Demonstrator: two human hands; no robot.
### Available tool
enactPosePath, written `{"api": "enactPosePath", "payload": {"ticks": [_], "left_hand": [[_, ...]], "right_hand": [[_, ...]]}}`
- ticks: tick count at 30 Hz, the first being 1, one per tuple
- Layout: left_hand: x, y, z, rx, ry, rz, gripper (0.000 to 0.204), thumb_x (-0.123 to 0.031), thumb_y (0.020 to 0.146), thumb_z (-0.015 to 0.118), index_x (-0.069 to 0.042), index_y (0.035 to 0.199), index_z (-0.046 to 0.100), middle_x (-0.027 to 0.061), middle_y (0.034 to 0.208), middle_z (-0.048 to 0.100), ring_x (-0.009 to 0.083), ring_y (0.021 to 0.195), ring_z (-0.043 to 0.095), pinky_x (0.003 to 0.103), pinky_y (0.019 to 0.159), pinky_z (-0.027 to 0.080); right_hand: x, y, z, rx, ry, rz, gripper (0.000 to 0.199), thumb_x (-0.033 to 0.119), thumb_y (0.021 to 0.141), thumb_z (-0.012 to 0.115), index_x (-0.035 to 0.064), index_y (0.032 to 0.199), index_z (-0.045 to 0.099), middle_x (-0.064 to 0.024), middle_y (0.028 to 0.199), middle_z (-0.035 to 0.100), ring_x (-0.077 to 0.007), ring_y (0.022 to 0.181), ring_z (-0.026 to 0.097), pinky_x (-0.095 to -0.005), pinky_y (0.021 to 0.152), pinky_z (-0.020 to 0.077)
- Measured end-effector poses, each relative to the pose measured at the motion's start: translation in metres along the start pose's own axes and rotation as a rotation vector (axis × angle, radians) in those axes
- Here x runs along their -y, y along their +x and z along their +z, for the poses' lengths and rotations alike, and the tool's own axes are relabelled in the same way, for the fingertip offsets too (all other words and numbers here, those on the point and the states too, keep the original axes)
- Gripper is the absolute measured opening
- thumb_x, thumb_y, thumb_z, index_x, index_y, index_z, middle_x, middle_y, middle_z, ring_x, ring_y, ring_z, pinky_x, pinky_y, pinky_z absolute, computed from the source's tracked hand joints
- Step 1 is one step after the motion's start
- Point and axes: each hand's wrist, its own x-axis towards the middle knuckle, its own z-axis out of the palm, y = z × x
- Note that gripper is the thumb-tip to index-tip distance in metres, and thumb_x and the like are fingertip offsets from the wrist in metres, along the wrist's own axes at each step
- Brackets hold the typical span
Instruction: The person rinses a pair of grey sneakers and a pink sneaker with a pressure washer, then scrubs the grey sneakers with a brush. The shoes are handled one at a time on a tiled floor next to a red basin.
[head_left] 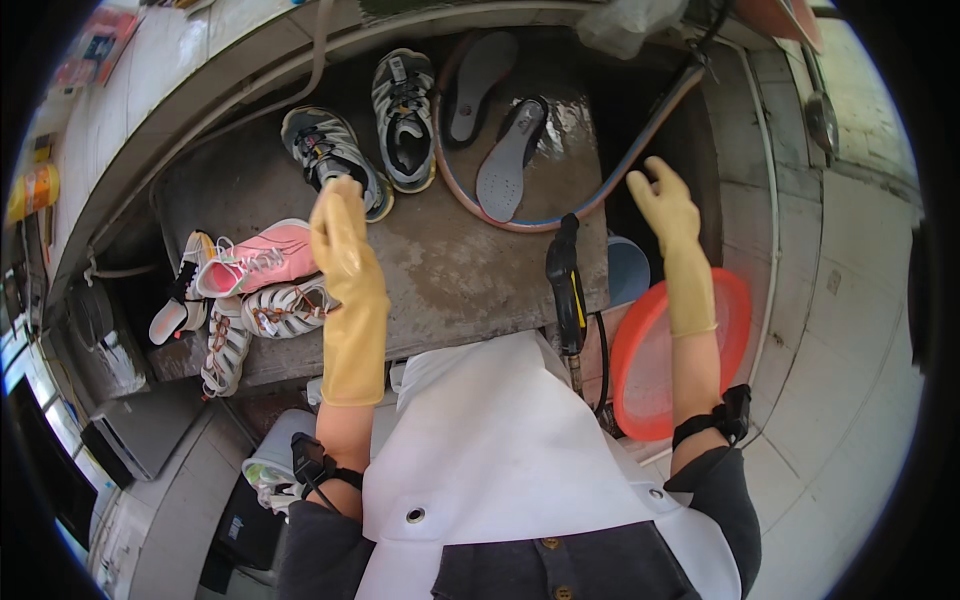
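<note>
My left hand (342,230), in a long yellow rubber glove, reaches over the worktop (440,280). Its fingers are bent and pressed together at the heel opening of a grey trainer (322,145), in front of part of it; whether they grip anything is hidden. A second grey trainer (402,120) stands just right of that one. My right hand (667,205), gloved alike, hangs right of the worktop with thumb and fingers apart, holding nothing. Nearest to it is a hose (625,170). Two grey insoles (512,165) lie inside the hose's loop, on wet stone.
Left of my left hand lie a pink shoe (275,258), strappy white sandals (285,308) and a black-and-white slide (180,310). A black spray gun (566,285) rests at the front edge. Beside my right arm are a blue-grey bucket (627,270) and a red basin (640,370).
</note>
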Motion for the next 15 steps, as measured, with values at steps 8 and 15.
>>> {"api": "enactPosePath", "payload": {"ticks": [8,15], "left_hand": [[0.054,-0.044,-0.053,0.397,0.67,-0.093,0.035,-0.019,0.105,0.074,-0.003,0.136,0.072,0.0155,0.131,0.076,0.0253,0.119,0.074,0.039,0.106,0.057],[0.031,-0.041,-0.034,0.569,1.119,-0.057,0.044,-0.027,0.105,0.072,-0.008,0.144,0.068,0.0149,0.134,0.075,0.0308,0.128,0.069,0.044,0.11,0.054]], "right_hand": [[-0.016,0.221,-0.009,-0.415,-0.269,-0.094,0.097,0.064,0.093,0.068,0.0003,0.162,0.046,-0.0264,0.163,0.051,-0.0453,0.15,0.049,-0.0504,0.124,0.0413],[-0.07,0.318,-0.011,-0.411,-0.075,0.084,0.12,0.084,0.088,0.067,-0.0119,0.157,0.046,-0.0343,0.158,0.052,-0.0484,0.145,0.053,-0.0509,0.122,0.0441]]}}
